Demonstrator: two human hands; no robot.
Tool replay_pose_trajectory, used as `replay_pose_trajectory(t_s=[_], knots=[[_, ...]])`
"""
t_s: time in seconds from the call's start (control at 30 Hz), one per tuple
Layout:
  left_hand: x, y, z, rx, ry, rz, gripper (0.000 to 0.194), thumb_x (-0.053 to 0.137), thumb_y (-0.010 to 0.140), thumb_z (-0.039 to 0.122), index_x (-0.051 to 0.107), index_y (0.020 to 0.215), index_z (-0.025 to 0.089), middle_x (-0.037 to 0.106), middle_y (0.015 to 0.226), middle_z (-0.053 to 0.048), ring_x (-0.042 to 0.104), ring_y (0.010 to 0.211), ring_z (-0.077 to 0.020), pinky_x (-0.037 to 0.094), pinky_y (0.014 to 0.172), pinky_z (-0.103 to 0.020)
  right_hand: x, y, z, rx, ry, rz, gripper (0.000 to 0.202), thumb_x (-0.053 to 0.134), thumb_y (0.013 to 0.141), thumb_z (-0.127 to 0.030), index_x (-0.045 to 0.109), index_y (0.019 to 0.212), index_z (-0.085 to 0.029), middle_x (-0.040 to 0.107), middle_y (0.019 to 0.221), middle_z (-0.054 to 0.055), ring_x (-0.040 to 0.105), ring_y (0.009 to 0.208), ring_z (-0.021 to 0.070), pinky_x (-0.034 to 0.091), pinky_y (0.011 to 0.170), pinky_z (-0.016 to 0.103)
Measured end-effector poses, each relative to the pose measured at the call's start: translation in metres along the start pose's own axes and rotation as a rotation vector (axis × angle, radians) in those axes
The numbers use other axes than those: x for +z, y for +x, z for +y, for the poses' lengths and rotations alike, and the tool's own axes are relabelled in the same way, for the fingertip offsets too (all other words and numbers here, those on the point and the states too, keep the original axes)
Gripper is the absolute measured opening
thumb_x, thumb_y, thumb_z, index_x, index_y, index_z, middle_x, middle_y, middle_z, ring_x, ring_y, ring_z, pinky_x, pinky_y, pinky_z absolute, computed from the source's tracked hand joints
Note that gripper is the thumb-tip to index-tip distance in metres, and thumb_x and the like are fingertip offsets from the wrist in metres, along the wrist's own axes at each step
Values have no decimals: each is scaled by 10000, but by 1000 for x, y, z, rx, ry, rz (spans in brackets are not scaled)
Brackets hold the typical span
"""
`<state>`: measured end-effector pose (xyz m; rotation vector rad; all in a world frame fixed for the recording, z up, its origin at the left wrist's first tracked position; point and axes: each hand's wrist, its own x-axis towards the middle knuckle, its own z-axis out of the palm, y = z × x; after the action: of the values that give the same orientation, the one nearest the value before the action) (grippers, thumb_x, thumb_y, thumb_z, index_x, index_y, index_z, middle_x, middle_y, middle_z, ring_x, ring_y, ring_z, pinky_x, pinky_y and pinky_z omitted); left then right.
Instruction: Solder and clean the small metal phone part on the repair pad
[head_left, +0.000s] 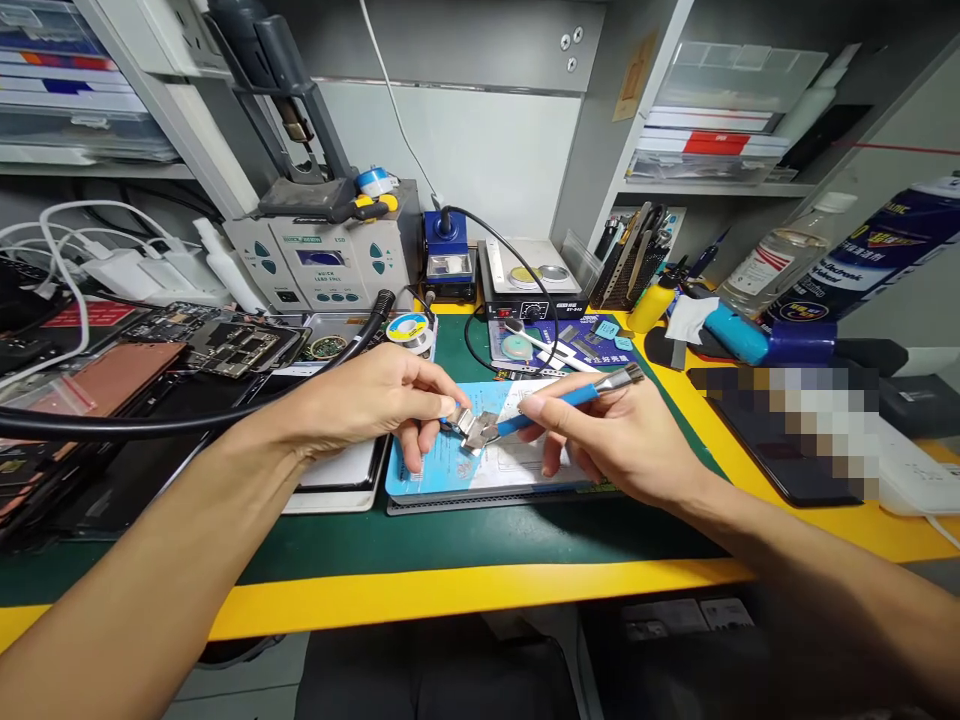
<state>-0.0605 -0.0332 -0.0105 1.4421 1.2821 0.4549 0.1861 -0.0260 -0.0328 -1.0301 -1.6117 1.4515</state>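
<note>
The left forearm (187, 525) slants up, bare, from the lower left; the right forearm (795, 560), also bare, comes in from the lower right, shadowed toward the edge. The left grip (379, 400) is pinched at thumb and forefinger; the right grip (619, 435) curls pen-fashion, near the other but not touching

1. The slim, bright blue rod-shaped tool (579, 395) has a silvery metal end with a dark tip.
2. The small, flat metal piece (481, 428) is silver-grey.
3. The flat, rectangular blue-and-white booklet (450, 476) bears fine print.
4. The broad, flat dark green mat (510, 540) is plain.
5. The flat tabletop (480, 597) is bright yellow.
6. The boxy grey station (352, 240) has teal buttons.
7. The cylindrical dark blue spray can (862, 245) carries white and yellow lettering.
</note>
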Motion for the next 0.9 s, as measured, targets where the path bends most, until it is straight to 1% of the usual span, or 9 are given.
replay_pose_trajectory(t_s=[0.07,0.13,0.27,0.33,0.5,0.63,0.7,0.77,0.9], knots=[[0,0,0,-8,8,9,198,666,872,311,728,926,132,686,594,-43,670,474,-170,479,465,-205,-1,1,1,7,19,60,304,818,773,-473,738,778,-181,753,662,45,637,408,153,357,288,214],[0,0,1,-9,5,14,193,671,874,310,731,929,135,685,597,-39,673,478,-167,485,460,-197,-2,2,1,3,29,82,311,818,771,-476,733,785,-178,756,673,51,643,412,158,361,283,216],[-1,1,0,15,-13,-6,176,665,886,300,731,924,141,680,587,-26,671,471,-159,498,456,-187,-3,1,2,-42,23,-24,341,815,772,-484,728,781,-154,756,674,54,660,442,149,372,304,193],[-1,1,-1,18,-10,-13,180,669,887,302,730,938,140,683,579,-28,668,469,-155,498,458,-181,-4,1,2,-46,10,-30,345,810,780,-477,729,793,-142,748,658,50,657,437,142,376,305,180],[0,-1,-1,-18,7,22,225,674,894,347,727,974,144,687,595,-24,678,482,-155,506,483,-184,-6,4,1,-25,51,104,355,833,750,-456,701,758,-127,729,623,51,634,387,151,394,262,185],[1,-3,-2,-23,-18,26,247,662,908,360,713,1023,148,686,627,-13,696,515,-153,505,514,-182,-11,6,3,-56,143,135,344,787,809,-445,660,722,-137,730,650,55,652,422,162,418,258,193],[2,-5,-3,2,-33,40,260,657,912,367,702,1043,147,688,651,-13,700,527,-156,501,513,-187,-15,6,4,-63,183,139,344,771,833,-436,641,706,-144,725,656,49,648,434,155,424,267,192],[4,-7,-3,58,-55,70,286,664,907,388,691,1055,144,676,662,-5,704,535,-168,513,515,-207,-20,7,5,-62,232,129,343,770,840,-427,633,700,-145,721,656,48,638,440,144,431,287,191],[13,-9,-2,171,-54,186,385,667,903,448,653,1127,136,659,668,8,719,568,-186,524,538,-233,-25,9,5,-47,332,78,332,771,840,-413,625,704,-148,714,668,50,632,461,134,436,327,190]])
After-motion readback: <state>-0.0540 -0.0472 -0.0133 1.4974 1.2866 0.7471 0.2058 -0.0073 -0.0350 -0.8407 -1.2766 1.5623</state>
